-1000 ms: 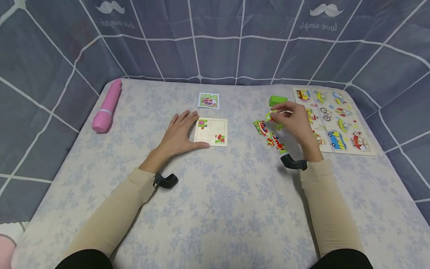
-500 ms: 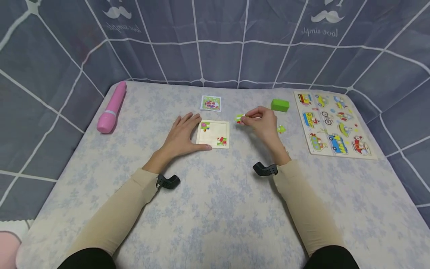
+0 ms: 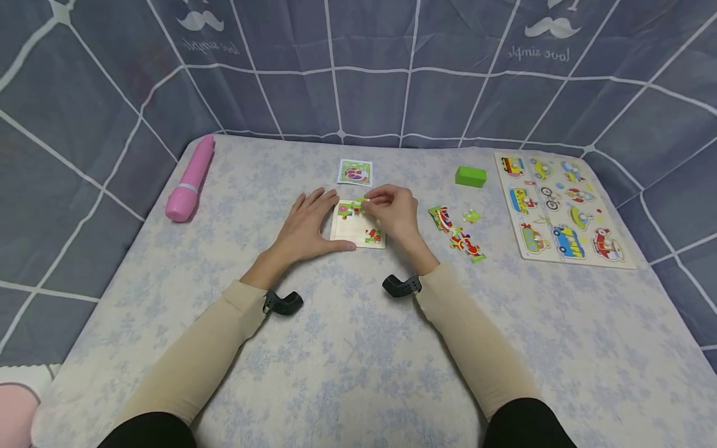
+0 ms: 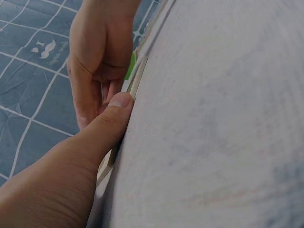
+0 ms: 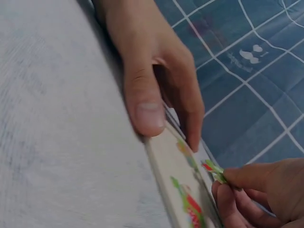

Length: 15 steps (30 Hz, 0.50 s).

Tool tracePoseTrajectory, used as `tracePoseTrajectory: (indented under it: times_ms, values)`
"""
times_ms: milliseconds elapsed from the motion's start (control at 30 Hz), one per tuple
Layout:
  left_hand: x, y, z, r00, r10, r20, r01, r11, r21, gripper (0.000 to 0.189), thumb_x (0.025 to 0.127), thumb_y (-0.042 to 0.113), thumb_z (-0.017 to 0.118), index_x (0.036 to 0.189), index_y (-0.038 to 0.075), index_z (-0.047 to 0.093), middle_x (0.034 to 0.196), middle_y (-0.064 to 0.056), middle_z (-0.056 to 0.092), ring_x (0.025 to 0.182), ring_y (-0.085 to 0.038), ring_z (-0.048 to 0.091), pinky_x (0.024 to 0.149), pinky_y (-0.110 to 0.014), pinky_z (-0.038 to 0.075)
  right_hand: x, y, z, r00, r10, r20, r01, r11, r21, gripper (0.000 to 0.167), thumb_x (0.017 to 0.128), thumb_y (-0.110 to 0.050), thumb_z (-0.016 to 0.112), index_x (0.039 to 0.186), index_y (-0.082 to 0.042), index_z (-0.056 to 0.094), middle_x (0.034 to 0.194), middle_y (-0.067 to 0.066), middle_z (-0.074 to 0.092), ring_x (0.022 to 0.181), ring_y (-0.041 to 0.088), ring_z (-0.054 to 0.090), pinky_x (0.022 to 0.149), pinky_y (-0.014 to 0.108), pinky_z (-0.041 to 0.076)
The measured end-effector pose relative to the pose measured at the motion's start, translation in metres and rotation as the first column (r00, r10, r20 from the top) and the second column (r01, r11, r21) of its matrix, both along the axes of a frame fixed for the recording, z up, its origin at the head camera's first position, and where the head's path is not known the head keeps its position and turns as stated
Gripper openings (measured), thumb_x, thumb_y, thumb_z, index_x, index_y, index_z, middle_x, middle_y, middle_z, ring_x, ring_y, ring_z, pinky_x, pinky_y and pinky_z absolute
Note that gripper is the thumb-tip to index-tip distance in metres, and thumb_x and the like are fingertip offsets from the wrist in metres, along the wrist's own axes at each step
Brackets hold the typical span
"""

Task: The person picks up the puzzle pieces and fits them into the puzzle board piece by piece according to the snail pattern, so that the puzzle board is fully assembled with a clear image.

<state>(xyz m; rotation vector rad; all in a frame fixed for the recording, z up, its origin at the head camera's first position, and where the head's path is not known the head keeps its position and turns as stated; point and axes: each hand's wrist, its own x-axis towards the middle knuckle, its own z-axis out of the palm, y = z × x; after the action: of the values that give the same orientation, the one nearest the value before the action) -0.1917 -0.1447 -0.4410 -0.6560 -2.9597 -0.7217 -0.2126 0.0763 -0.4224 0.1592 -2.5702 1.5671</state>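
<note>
In the head view my left hand (image 3: pixel 302 229) spans the left side of a small pale wooden puzzle board (image 3: pixel 354 233). Its fingers lie fairly straight toward the far left corner, and the thumb touches the near edge. A pink-and-green piece sits in the board's far left corner, a red-and-green one in the near right corner. My right hand (image 3: pixel 394 211) is over the far right part, pinching a green-and-red puzzle piece (image 5: pixel 214 171) between thumb and fingers, near the board's far edge. In the left wrist view the left thumb (image 4: pixel 114 114) presses along the board's side.
Several loose puzzle pieces (image 3: pixel 462 241) lie right of the board. A picture card (image 3: pixel 355 172) is behind it. Farther right are a green block (image 3: pixel 470 177) and a large vehicle puzzle (image 3: pixel 551 246). A pink wand-shaped object (image 3: pixel 192 179) lies at the far left.
My right hand has moved left from the loose pieces to the board, carrying a green-and-red puzzle piece. The left hand keeps its place at the board.
</note>
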Motion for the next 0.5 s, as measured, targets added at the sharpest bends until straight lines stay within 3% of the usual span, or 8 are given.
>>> tracePoseTrajectory:
  times_ms: [500]
  values:
    - [-0.001, -0.002, -0.002, 1.0, -0.002, -0.008, 0.002, 1.0, -0.002, 0.115, 0.077, 0.07, 0.083, 0.163, 0.009, 0.039, 0.173, -0.006, 0.032, 0.164, -0.027, 0.016, 0.136, -0.051, 0.003, 0.003, -0.008, -0.013, 0.976, 0.083, -0.203, -0.047, 0.984, 0.174, 0.012, 0.094, -0.008, 0.079, 0.103, 0.0, 0.078, 0.091, 0.014, 0.071, 0.08, 0.024, 0.067, 0.071, 0.028, 0.055]
